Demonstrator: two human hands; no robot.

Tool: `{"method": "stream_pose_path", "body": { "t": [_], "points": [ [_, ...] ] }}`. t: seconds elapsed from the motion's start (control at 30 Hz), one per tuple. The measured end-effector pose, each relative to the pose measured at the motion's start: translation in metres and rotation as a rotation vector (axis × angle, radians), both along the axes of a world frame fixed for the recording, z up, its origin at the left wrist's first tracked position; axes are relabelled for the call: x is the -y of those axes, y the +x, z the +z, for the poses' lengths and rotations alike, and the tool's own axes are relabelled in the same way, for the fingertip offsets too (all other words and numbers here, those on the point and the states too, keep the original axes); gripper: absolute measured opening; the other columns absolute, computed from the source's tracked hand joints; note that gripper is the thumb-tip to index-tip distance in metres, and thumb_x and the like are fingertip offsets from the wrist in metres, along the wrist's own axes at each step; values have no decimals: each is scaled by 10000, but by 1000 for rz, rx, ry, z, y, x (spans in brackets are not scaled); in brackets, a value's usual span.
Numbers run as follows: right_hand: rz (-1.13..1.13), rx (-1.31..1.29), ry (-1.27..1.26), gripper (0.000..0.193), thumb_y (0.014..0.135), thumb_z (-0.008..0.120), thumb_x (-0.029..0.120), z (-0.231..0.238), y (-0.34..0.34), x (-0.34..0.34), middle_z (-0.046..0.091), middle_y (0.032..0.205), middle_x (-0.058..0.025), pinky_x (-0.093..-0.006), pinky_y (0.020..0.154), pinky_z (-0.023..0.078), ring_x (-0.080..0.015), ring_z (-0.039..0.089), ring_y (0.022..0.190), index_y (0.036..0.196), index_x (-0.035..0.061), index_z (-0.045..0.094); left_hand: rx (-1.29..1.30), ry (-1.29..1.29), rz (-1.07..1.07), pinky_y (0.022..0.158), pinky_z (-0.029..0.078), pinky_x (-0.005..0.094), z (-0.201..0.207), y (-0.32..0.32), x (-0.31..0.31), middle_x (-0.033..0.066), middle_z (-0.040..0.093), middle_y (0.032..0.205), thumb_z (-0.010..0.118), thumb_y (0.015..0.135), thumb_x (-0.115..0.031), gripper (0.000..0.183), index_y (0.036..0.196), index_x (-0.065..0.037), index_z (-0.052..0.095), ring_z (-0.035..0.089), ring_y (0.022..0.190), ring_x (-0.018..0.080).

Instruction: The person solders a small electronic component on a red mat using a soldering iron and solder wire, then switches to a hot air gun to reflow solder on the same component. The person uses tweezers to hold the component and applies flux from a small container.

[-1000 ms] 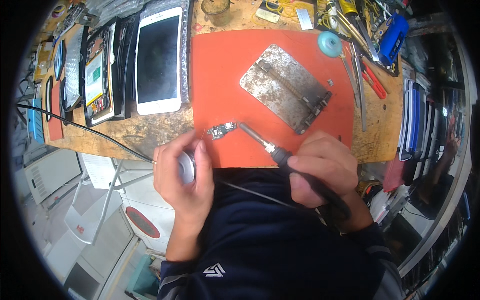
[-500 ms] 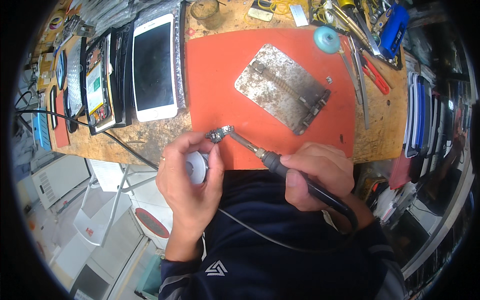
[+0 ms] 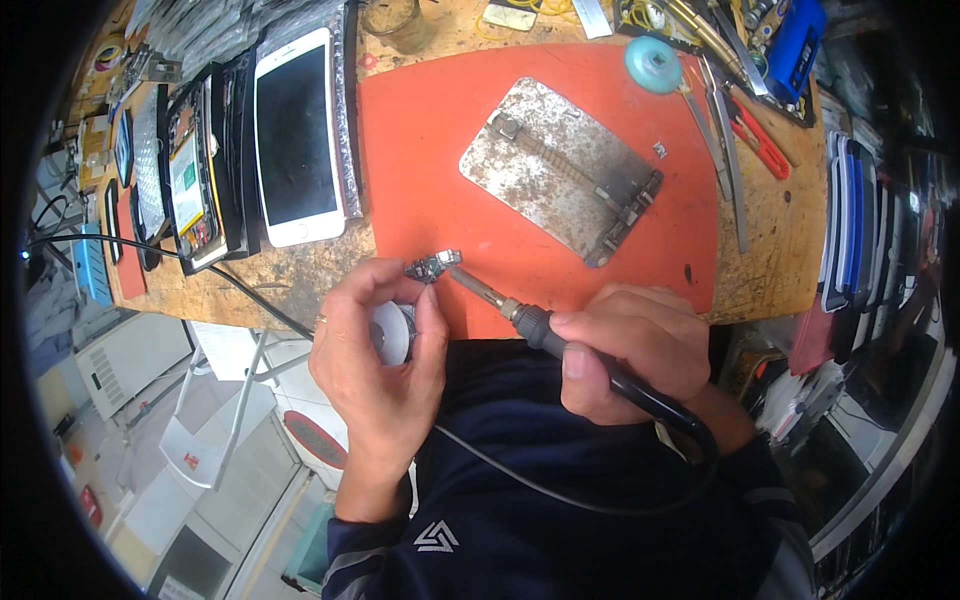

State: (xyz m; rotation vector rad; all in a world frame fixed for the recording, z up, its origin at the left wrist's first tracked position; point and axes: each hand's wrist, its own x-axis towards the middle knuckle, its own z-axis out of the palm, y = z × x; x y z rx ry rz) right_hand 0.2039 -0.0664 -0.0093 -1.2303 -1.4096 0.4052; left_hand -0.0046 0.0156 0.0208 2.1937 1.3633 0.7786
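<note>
Between the thumb and forefinger of my left hand point(image 3: 375, 350) is a small circuit board point(image 3: 433, 265), held up over the mat's near edge. The same hand also cradles a pale spool point(image 3: 392, 334) in its palm, probably solder wire. My right hand point(image 3: 635, 350) is closed around the dark handle of a soldering iron point(image 3: 535, 322). The iron's tip reaches the right end of the board; whether it touches cannot be made out. A black cord loops from the handle's rear across my lap.
An orange-red mat point(image 3: 420, 130) covers the wooden bench point(image 3: 770, 270). On it lies a stained metal board holder point(image 3: 540, 150). A white phone point(image 3: 298, 140) and opened phones stand left. Tweezers point(image 3: 727, 160), a red-handled tool point(image 3: 765, 150) and a teal round container point(image 3: 653, 66) are at right.
The view has shifted slightly, so the bench things sit a little differently in the picture. Both hands keep their grips, with the iron's tip still at the circuit board.
</note>
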Motion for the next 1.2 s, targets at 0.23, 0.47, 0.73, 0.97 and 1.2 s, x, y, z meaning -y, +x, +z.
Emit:
{"method": "stream_pose_path", "body": {
  "t": [0.23,0.47,0.73,0.97,1.2],
  "points": [
    [-5,40,7,229,822,803,49,0,-2,-2,720,719,-71,-316,549,542,-205,692,562,1045,20,758,-20,-3,15,817,570,352,-1,0,0,102,783,920,847,863,68,406,1228,-8,684,765,850,247],
    [2,37,8,222,819,806,48,0,-1,-3,715,715,-61,-315,551,539,-200,695,565,1033,20,753,-11,-19,39,813,571,349,-1,1,1,102,779,925,848,862,65,405,1227,-9,688,765,851,246],
    [-2,37,5,230,817,806,44,2,-1,-3,723,731,-64,-318,556,549,-200,700,573,1037,20,743,-24,16,25,801,568,335,-1,2,0,100,770,913,847,863,72,407,1228,-9,687,759,824,230],
    [0,37,-1,194,834,797,40,1,-3,-4,706,714,-60,-315,550,554,-200,695,564,1017,13,741,-8,9,36,795,567,327,-1,3,1,101,771,905,848,870,66,393,1220,-9,685,761,816,221],
    [-29,26,29,175,837,807,48,-1,-6,-5,710,720,-64,-322,551,563,-207,693,560,995,8,745,-48,-45,23,927,561,288,4,3,4,84,755,975,786,941,95,396,1304,26,643,706,935,121]
  ]
}}
